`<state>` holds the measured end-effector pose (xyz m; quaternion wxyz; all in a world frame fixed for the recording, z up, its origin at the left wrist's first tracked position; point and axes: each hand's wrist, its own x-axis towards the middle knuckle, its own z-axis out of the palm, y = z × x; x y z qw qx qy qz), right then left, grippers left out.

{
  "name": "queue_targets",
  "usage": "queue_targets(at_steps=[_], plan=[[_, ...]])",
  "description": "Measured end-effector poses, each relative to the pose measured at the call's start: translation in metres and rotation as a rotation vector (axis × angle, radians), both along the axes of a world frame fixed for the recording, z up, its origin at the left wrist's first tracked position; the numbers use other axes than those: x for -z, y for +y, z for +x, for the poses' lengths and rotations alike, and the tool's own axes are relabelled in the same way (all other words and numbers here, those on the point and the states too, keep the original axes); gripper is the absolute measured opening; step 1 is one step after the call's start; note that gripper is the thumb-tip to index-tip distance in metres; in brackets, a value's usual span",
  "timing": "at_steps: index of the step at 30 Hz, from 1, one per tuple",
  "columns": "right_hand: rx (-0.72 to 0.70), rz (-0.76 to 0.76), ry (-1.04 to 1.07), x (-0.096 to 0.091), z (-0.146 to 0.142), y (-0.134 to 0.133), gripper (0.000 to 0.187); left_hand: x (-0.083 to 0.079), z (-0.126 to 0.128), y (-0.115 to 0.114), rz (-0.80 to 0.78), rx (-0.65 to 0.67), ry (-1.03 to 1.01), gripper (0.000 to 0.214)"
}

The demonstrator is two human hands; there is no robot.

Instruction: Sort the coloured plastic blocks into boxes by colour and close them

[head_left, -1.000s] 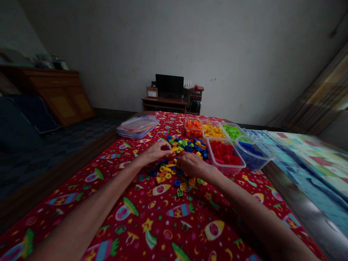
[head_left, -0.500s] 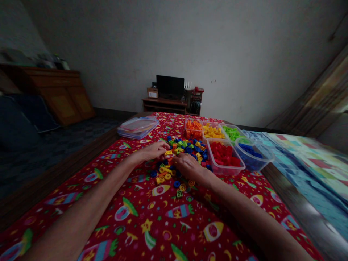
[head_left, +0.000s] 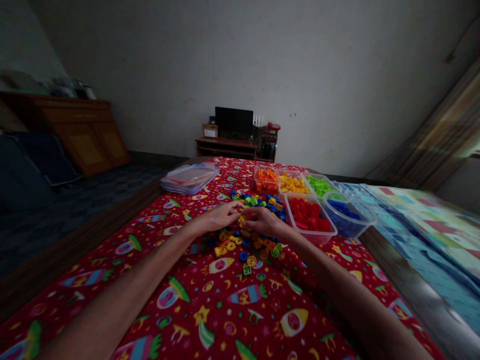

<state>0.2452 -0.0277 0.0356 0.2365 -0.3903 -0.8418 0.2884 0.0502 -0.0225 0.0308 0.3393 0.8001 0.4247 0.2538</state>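
Observation:
My left hand (head_left: 222, 217) is over a mixed pile of plastic building bricks (head_left: 258, 201), its fingers closed at the tips. What they hold, if anything, is hidden. Facing it, my right hand (head_left: 262, 221) has its thumb and fingers curled around a yellow building brick (head_left: 242, 220). The fingertips of both hands almost meet. Blue, green, yellow and orange pieces lie behind and below the hands, among them round wheel-like ones. A single green brick (head_left: 246, 270) with a dark mark sits nearest to me.
Clear tubs of sorted bricks stand at the right: orange (head_left: 267, 181), yellow (head_left: 293, 183), green (head_left: 318, 186), red (head_left: 308, 215) and a round one with blue (head_left: 342, 210). Stacked lids (head_left: 190, 178) lie at the left on the red patterned cloth (head_left: 225, 310).
My hands have come closer together, the left moving right and the right lifting slightly. Orange and green pieces formerly under my right hand now show below it.

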Motion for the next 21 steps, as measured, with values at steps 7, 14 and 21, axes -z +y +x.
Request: queue_targets(at_steps=[7, 14, 21], plan=[[0.028, 0.132, -0.126, -0.007, 0.000, -0.007, 0.021, 0.007, 0.011, -0.004, 0.046, 0.011, -0.027, 0.034], [0.023, 0.057, -0.078, -0.007, 0.003, -0.002, 0.028, -0.001, 0.016, -0.006, 0.083, -0.045, 0.013, 0.040], [0.052, 0.155, -0.028, -0.019, 0.007, -0.006, 0.027, -0.003, 0.015, -0.004, 0.130, -0.068, -0.026, 0.043]])
